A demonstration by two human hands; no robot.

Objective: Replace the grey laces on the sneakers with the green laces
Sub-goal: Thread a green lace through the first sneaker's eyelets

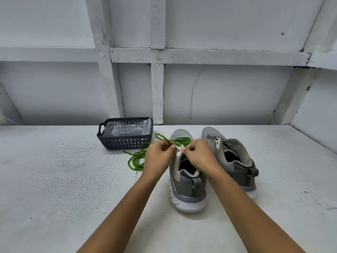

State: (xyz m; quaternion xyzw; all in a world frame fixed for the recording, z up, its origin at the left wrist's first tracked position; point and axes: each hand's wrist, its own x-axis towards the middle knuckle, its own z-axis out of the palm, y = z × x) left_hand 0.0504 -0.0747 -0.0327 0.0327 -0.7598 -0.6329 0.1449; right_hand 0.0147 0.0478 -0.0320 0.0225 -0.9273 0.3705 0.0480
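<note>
Both hands are working at the throat of the nearer grey mesh sneaker with a white sole (187,189), which is standing upright near the middle of the white painted table (54,179) with its heel pointing towards the person. The left hand (158,156) is pinching a strand of the green cord laces (136,159) between curled fingers. The right hand (198,156) is pinching narrowly at the pale eyelet strip on the sneaker's opening, and whether it is also catching the lace I cannot tell. The laces are bunching over the sneaker's forefoot, looping out towards the left and trailing down into a loose coil that is lying on the table just beside the left wrist. A second grey mesh sneaker (237,161) is standing just right of the first, apart from it by a narrow gap and angling slightly outward. A dark navy plastic lattice basket (125,141) lined with a clear plastic bag (127,126) is sitting behind the coil, near the table's far edge and close to the white boarded wall (218,88). Wide bare table is stretching out to the left of the basket and coil, to the right of the second sneaker, and towards the person.
</note>
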